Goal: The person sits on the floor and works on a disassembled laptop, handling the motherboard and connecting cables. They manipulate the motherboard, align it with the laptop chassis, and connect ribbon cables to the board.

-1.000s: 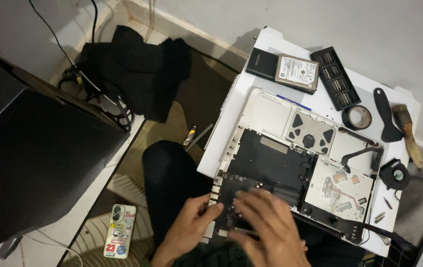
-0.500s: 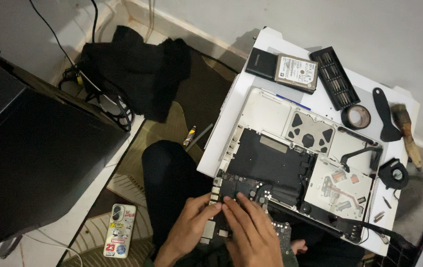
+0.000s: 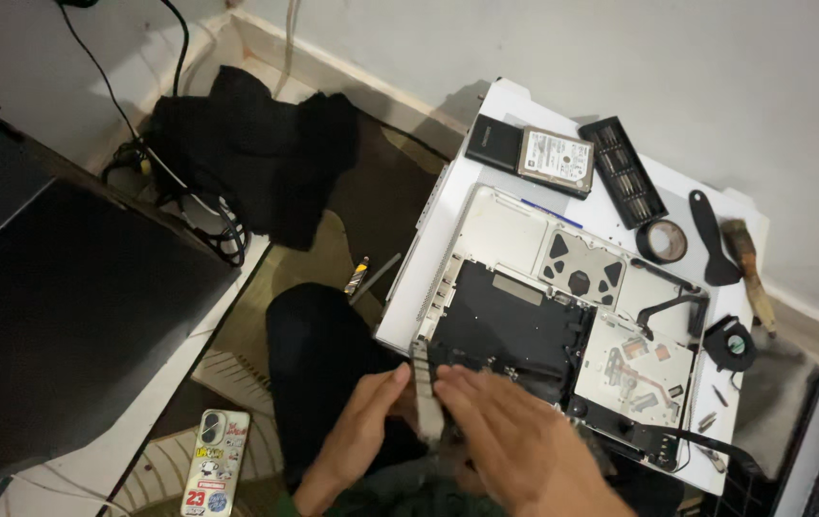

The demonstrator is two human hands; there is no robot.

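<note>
left hand (image 3: 357, 436) + right hand (image 3: 500, 431): now gripping grey strip (image 3: 426, 402) | lifted off opened laptop (image 3: 562, 316)

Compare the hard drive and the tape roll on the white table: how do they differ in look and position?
The hard drive is a flat rectangle, silver with a white label; the tape roll is a dark ring with an open centre. The hard drive lies against a black box at the table's far edge; the tape roll sits beside a black spudger. Both lie flat, away from the hands.
</note>
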